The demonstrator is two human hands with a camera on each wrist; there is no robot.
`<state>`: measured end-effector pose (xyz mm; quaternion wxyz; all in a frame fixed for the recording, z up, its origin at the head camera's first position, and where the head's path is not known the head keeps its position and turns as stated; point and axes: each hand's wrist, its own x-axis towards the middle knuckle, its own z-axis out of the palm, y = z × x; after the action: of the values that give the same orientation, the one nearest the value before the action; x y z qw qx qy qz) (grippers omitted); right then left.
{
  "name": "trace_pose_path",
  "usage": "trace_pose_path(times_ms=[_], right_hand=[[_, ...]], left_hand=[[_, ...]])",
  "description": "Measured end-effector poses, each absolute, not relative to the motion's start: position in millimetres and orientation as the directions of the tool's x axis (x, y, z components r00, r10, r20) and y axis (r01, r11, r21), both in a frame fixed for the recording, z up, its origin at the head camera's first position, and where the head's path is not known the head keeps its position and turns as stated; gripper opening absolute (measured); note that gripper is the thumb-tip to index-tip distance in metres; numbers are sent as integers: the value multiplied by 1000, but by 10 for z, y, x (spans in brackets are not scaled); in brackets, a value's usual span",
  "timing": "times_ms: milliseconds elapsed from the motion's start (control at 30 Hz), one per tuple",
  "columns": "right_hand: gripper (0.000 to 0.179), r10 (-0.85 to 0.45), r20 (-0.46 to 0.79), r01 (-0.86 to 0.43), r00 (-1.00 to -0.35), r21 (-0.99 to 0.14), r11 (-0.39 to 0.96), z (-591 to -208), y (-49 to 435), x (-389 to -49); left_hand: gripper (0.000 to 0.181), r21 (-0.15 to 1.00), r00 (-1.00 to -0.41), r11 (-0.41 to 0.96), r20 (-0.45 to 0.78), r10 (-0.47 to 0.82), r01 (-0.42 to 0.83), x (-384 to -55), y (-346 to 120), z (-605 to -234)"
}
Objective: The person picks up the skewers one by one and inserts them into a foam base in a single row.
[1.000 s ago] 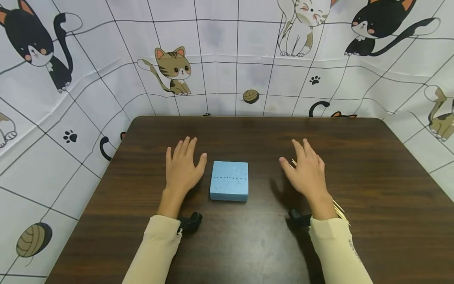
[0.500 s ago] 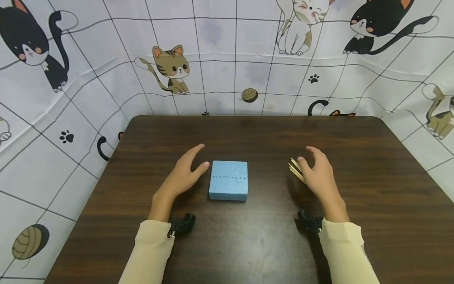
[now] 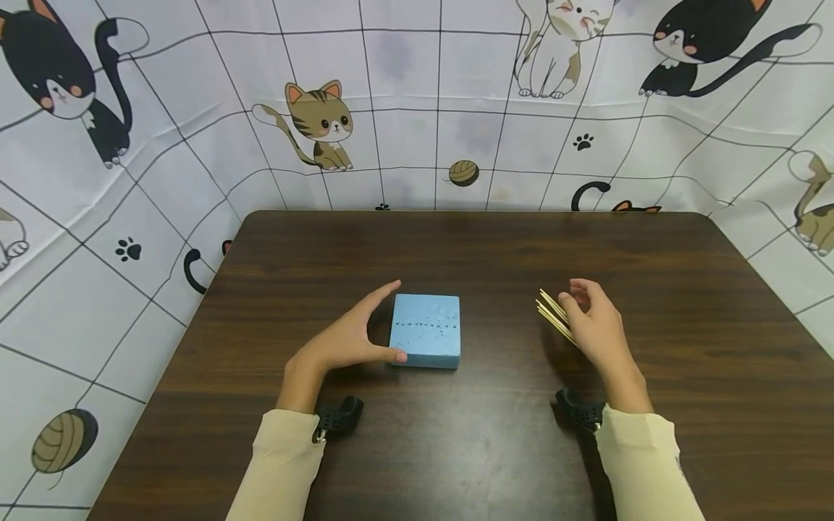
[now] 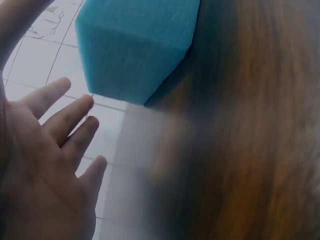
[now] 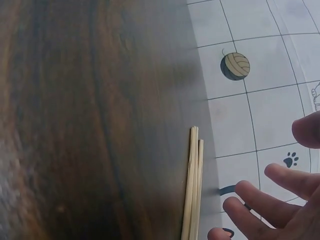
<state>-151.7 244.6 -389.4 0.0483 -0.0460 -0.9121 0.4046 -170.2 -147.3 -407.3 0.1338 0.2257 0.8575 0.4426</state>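
A light-blue foam block, its top pricked with small dark holes, sits on the table in the head view. My left hand is spread at its left side, thumb tip overlapping the front-left corner and index finger near the back-left one. The left wrist view has the fingers extended beside the block. To the right, several thin wooden sticks lie in a loose bundle. My right hand hovers over them with relaxed fingers, thumb and fingertips apart; it hides their near ends. The right wrist view shows stick ends below the fingers.
The dark wooden table extends under both hands. Behind and beside it hangs a white gridded curtain printed with cats. Each wrist carries a black strap mount.
My left hand has moved right and turned, bringing its thumb to the block's front-left corner. My right hand has drawn slightly right, its fingers bending more, and the sticks have come into view.
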Motion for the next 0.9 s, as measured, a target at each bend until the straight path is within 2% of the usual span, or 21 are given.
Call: trace_pose_path(times_ms=[200, 467, 900], right_hand=[[54, 124, 6, 77, -992, -748, 659, -3888, 2492, -1500], [47, 95, -62, 111, -994, -718, 688, -3885, 2539, -1504], [39, 101, -52, 112, -994, -609, 785, -3938, 2701, -1450]], left_hand=[[114, 809, -852, 512, -26, 522, 289, -1695, -1428, -4077], [111, 802, -868, 533, -36, 494, 270, -1686, -1417, -4113], [109, 796, -865, 540, -43, 500, 273, -1692, -1406, -4116]])
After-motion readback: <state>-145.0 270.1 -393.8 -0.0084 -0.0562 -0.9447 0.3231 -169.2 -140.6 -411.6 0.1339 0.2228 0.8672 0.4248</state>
